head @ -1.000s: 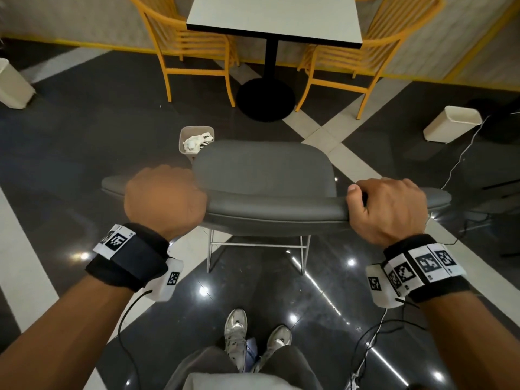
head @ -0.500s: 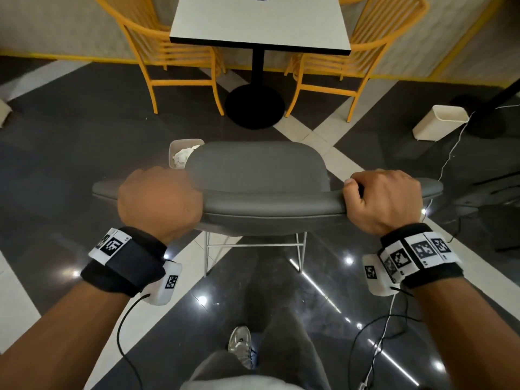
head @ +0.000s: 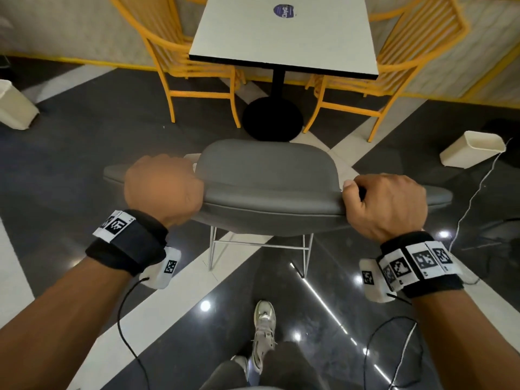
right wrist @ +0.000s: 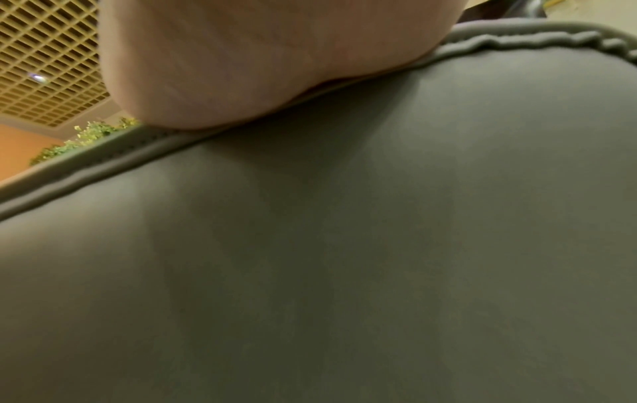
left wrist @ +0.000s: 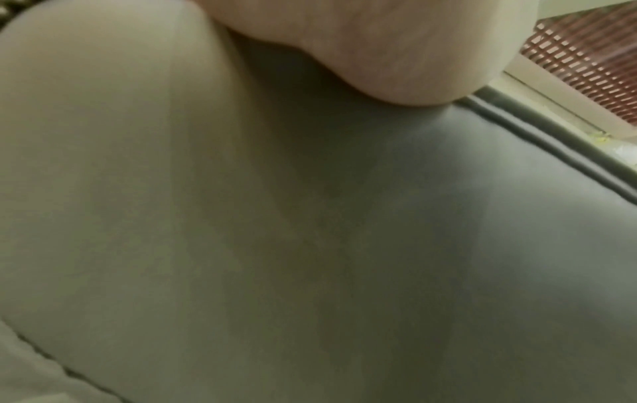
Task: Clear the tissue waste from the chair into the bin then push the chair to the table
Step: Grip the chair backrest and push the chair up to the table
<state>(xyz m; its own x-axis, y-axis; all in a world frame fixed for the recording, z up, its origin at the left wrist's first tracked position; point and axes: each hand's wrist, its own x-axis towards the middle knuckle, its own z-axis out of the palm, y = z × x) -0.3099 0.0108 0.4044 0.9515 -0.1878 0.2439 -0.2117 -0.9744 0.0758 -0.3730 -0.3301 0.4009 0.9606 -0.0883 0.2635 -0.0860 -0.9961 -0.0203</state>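
Both fists, left hand (head: 163,190) and right hand (head: 385,205), clamped on chair (head: 267,175) back. Chair now nearer table (head: 284,38) than a second ago; bin almost hidden far-left behind it. Push nearly done.

Grey padded chair with thin white metal legs (head: 267,175) faces the white square-topped pedestal bench (head: 284,35); dark glossy floor with pale stripes (head: 98,142) lies open between them. Round black pedestal base (head: 272,119) sits just ahead of the seat's front edge, dead centre. Two orange metal slat-back chairs flank the base: one left (head: 180,66), one right (head: 394,66), leaving a gap between them. Small beige bin (head: 192,157) stands just beside the seat's left front, mostly hidden. A beige bin (head: 472,149) lies tipped far right, another stands far left (head: 14,105), both well apart from the chair. Thin white cable (head: 478,190) trails right of the backrest.
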